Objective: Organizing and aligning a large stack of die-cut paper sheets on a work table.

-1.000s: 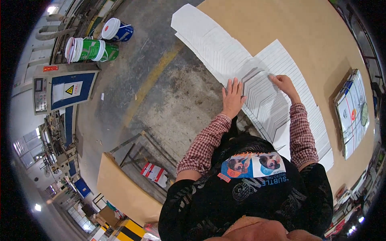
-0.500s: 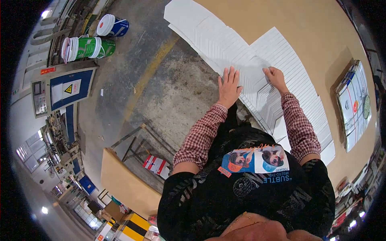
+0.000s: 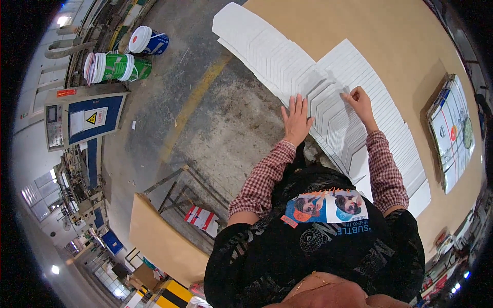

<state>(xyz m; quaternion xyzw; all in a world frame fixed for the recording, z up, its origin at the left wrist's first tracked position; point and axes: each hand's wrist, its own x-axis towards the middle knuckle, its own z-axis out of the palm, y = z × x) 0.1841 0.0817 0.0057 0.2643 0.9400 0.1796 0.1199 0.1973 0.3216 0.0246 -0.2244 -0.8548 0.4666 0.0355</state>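
Observation:
Overlapping white sheets [image 3: 267, 49], cut with angled corners, lie fanned out in a long curved row with their edges stepped one behind another. My left hand [image 3: 296, 123] lies flat on the near edge of this row, fingers spread. To its right, my right hand [image 3: 361, 105] is closed, thumb and forefinger pinched at the edge of one white sheet [image 3: 331, 105]. That sheet looks slightly raised and casts a grey shadow on those beyond it. The fingertips partly hide the pinched edge.
The sheets rest on a tan board surface [image 3: 411, 61]. A wrapped flat bundle [image 3: 454, 136] lies at the right. Buckets [image 3: 115, 66] and a blue-panelled machine [image 3: 92, 118] stand at the left. A metal frame [image 3: 169, 197] and another tan board [image 3: 159, 236] are at lower left.
My right hand has moved slightly right and away from the left hand, still pinched. The sheets between the hands show more stepped edges. My left hand stays flat on the near edge.

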